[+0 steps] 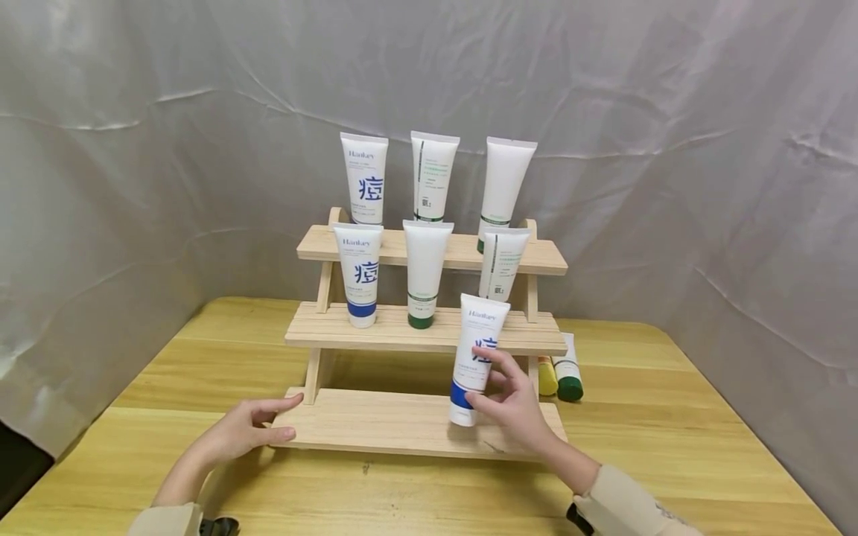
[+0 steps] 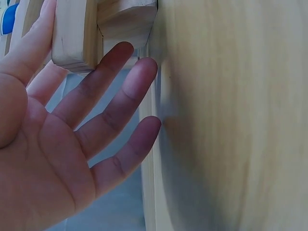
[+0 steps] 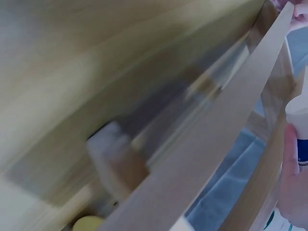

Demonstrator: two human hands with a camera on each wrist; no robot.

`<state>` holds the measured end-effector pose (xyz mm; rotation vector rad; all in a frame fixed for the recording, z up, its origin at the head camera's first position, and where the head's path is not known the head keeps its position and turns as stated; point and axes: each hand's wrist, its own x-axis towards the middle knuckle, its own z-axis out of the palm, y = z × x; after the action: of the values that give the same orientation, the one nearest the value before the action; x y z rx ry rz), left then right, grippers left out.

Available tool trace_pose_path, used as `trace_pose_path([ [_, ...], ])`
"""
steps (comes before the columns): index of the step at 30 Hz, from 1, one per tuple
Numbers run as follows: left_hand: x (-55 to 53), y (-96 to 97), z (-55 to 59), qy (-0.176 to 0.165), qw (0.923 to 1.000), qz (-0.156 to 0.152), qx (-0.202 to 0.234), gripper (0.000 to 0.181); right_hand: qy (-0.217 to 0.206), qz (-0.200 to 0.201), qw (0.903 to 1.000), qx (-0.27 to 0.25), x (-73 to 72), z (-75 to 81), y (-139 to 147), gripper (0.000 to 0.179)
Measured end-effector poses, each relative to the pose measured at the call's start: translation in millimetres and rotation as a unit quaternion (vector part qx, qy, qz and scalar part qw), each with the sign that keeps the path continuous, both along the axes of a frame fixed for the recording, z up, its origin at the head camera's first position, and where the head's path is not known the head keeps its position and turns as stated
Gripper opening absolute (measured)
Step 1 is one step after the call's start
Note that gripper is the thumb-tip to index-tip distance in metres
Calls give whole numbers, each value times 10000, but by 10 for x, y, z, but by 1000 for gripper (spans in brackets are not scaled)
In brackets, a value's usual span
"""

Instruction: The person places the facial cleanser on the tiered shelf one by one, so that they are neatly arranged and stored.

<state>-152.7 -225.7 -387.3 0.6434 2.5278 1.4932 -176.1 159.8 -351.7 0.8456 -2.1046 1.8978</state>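
Observation:
My right hand (image 1: 516,406) grips a white squeeze tube (image 1: 477,324) with a blue band and blue lettering, cap down. It overlaps the right part of the bottom shelf (image 1: 375,424) of a three-tier wooden display stand. In the right wrist view, the tube's white cap (image 3: 297,113) shows beside my fingers at the right edge. My left hand (image 1: 234,432) holds the left end of that bottom shelf between thumb and forefinger. The left wrist view shows its other fingers (image 2: 118,103) spread loosely beside the board's end (image 2: 74,38).
Two blue-lettered tubes (image 1: 362,175) stand at the left of the upper and middle shelves. Green-capped white tubes (image 1: 425,275) stand beside them. Behind the stand's right side, a yellow item (image 1: 547,377) and another green-capped tube (image 1: 568,368) lie on the table. Grey cloth (image 1: 201,149) surrounds the back.

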Motion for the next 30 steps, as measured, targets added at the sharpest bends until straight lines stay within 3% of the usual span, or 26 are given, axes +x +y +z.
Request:
trace_pose_path([
  [10, 5, -8, -13, -89, 9999, -49, 110, 56, 319, 462, 9983, 145, -9, -58, -346, 48],
  [17, -8, -8, -10, -101, 9999, 8, 89, 56, -131, 676, 9975, 163, -21, -41, -565, 51],
  [23, -12, -10, -13, -76, 10000, 4, 56, 56, -489, 726, 9960, 181, 64, 117, -753, 50],
  [30, -2, -3, -6, -88, 9999, 67, 17, 56, -551, 782, 9951, 248, 134, 178, -962, 47],
])
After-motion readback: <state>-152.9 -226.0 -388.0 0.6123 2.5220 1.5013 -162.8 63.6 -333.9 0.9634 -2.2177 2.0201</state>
